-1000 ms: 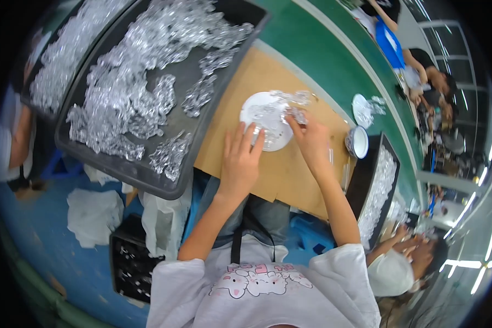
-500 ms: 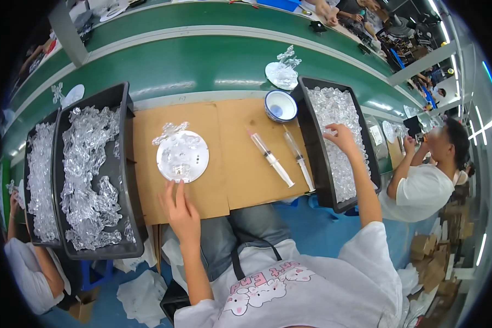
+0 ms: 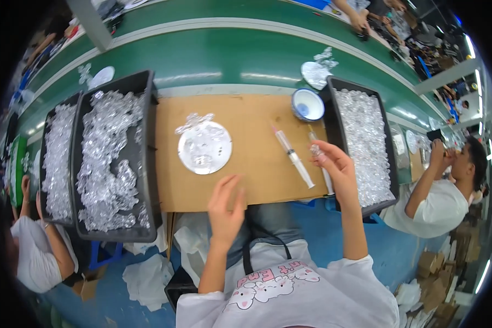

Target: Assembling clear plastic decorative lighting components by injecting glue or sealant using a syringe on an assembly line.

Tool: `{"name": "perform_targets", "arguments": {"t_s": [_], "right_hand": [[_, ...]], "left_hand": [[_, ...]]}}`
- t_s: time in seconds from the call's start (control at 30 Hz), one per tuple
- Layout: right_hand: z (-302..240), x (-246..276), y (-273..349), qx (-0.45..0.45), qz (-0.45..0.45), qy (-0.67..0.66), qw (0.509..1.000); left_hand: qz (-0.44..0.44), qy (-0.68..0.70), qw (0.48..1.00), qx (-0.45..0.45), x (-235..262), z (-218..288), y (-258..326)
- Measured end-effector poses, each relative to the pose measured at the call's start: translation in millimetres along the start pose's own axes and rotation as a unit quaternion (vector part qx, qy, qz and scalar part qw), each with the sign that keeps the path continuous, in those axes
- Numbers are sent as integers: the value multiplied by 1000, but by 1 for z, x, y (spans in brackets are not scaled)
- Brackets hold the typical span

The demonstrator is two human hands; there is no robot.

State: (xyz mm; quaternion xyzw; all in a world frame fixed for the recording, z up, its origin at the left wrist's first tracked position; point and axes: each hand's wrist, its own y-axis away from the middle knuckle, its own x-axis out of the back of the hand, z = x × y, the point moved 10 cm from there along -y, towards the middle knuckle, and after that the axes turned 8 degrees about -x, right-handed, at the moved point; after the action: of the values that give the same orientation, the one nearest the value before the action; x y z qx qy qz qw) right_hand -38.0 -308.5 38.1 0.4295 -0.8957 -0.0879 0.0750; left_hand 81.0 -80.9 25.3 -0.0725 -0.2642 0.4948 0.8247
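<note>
My right hand (image 3: 334,167) pinches a small clear plastic piece (image 3: 315,150) between its fingertips, beside the right black tray (image 3: 332,98) filled with clear pieces. My left hand (image 3: 225,205) rests open over the front edge of the brown board (image 3: 246,126), holding nothing. A round silver disc (image 3: 204,147) with clear pieces on it lies on the board to the left. A syringe (image 3: 292,156) lies on the board just left of my right hand, and a second syringe is partly hidden behind that hand.
A small blue-and-white bowl (image 3: 307,104) stands at the board's back right. Two black trays (image 3: 147,164) of clear parts sit on the left. A green conveyor (image 3: 229,54) runs behind. Other people sit at the right (image 3: 443,202) and lower left (image 3: 35,251).
My right hand has come out of the right tray toward the board with a clear piece. My left hand has moved right along the board's front edge.
</note>
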Motion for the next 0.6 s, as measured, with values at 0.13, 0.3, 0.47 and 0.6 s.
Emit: {"name": "perform_targets", "arguments": {"t_s": [0.13, 0.3, 0.47, 0.6], "right_hand": [[31, -97, -3, -83, -115, -141, 980], [62, -159, 6, -68, -123, -162, 977], [49, -160, -28, 57, -83, 90, 991], [65, -161, -58, -15, -62, 97, 993]], "left_hand": [[12, 128, 991, 42, 0, -16, 2], [42, 81, 994, 62, 8, -26, -3], [0, -120, 992, -36, 3, -23, -16], [88, -107, 990, 39, 38, -56, -26]]}}
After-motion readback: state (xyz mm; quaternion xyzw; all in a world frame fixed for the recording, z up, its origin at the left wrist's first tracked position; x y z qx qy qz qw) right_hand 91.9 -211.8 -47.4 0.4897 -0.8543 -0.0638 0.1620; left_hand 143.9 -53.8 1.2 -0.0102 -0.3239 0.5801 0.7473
